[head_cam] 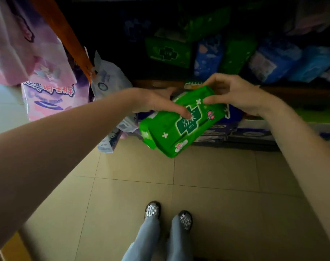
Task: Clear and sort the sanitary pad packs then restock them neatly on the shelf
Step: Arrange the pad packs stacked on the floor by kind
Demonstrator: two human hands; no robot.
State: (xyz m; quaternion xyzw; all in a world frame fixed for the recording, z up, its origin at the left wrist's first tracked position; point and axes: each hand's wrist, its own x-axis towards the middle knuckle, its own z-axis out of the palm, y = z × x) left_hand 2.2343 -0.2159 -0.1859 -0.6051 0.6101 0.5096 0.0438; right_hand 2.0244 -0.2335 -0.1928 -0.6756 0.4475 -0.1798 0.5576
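I hold a bright green sanitary pad pack (171, 132) with a white-edged cross logo in front of the shelf, tilted with its near end lower. My left hand (156, 102) grips its left side, thumb laid across the logo. My right hand (233, 93) pinches the pack's upper right end, thumb on top and fingers curled over the far edge. On the dark shelf behind stand more green packs (168, 51) and blue packs (208, 55).
Pink and purple packs (47, 98) hang at the left beside an orange shelf post (66, 34). A white pack (108, 78) and small packs (107, 142) sit by the post's foot. Dark packs (254, 132) line the lower shelf. Beige floor tiles and my shoes (152, 210) lie below.
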